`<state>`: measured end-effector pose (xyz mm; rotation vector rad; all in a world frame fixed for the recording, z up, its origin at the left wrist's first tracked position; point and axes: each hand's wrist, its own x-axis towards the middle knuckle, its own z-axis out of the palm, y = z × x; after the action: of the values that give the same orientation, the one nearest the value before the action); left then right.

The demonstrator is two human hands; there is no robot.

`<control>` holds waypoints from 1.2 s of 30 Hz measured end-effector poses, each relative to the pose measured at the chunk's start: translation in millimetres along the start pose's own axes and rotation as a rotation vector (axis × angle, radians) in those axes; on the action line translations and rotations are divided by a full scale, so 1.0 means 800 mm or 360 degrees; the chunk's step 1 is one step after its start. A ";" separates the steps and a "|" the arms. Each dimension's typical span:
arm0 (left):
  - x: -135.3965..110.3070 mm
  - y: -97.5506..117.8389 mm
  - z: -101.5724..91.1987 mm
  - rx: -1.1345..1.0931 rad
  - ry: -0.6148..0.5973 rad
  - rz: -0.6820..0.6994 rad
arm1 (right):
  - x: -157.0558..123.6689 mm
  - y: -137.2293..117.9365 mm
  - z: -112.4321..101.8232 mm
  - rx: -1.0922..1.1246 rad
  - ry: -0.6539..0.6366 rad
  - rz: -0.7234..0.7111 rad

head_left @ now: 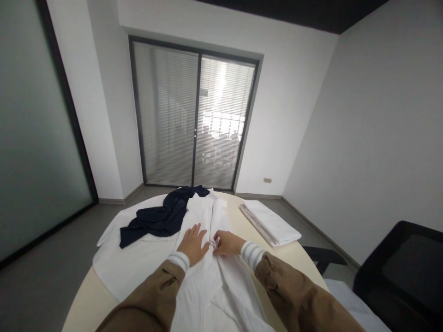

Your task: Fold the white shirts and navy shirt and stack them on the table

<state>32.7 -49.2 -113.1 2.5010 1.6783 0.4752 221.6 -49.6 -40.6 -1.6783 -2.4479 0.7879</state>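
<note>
A white shirt [194, 295] lies spread lengthwise over the table in front of me, with its far end pointing away. My left hand [194, 243] rests on the cloth left of the shirt's middle line, fingers stretched out and apart. On the other side of that line, my right hand [228, 243] pinches the edge of the front opening with thumb and forefinger. A crumpled navy garment [162, 214] lies beyond my left hand, on top of more white cloth [121, 258].
A stack of folded white cloth [270, 222] sits at the right of the round cream table [238, 216]. To the right stands a black mesh office chair [404, 272], with pale fabric [349, 302] near it. Glass doors with blinds [194, 115] are behind the table.
</note>
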 end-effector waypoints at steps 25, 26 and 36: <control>0.001 0.007 -0.012 -0.0219 -0.0031 0.0168 | -0.067 -0.045 0.025 -0.0074 -0.2102 0.0283; 0.002 0.007 -0.012 -0.0229 -0.0035 0.0162 | -0.068 -0.044 0.034 -0.0023 -0.2183 0.0253; 0.001 0.009 -0.013 -0.0304 -0.0035 0.0142 | -0.079 -0.037 0.069 0.0732 -0.2359 -0.0011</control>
<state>36.2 -52.0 -101.2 2.4398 1.4436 0.5844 203.5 -134.3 -61.0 -0.8964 -2.3236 3.0668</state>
